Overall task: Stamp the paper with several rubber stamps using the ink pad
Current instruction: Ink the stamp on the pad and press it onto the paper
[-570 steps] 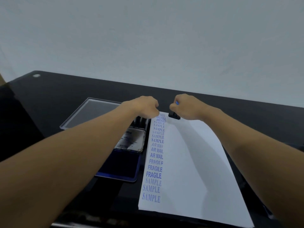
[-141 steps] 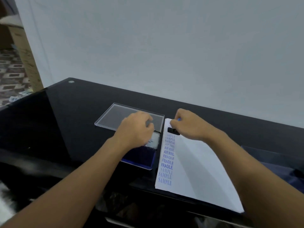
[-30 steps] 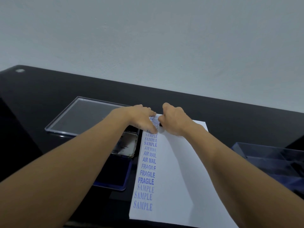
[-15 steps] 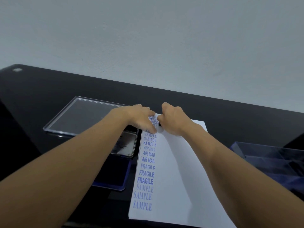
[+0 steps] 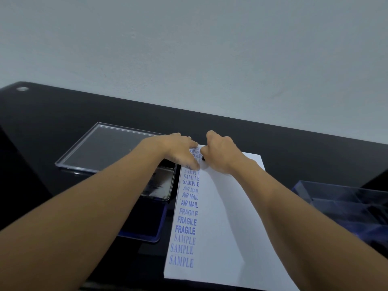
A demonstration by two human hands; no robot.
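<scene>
The left hand [image 5: 178, 153] lies flat with its fingers straight and spread, pressing down on the far left corner of the paper [image 5: 231, 217], its fingertips over part of the printed column. Just to its right, almost touching it, the right hand [image 5: 221, 154] is curled into a fist with the knuckles up, gripping a rubber stamp [image 5: 203, 159] held down against the paper; only a dark sliver of it shows under the fingers. Between the 2 hands the blue word AMENDED can be read at least twice. From the hands back toward the person the column of blue prints [image 5: 186, 217] runs along the sheet's left edge: SAMPLE rows, 3 AIR MAIL, 3 FRAGILE, then 3 fainter SAMPLE. The ink pad [image 5: 147, 223] sits open just left of the paper, partly under the left forearm, with its silvery lid [image 5: 162, 185] lying near the left wrist. Beyond and left of the left hand lies a flat clear plastic tray [image 5: 100, 150]. Well to the right of the right forearm stands a clear box [image 5: 340, 198], all on a glossy black table [image 5: 63, 114].
</scene>
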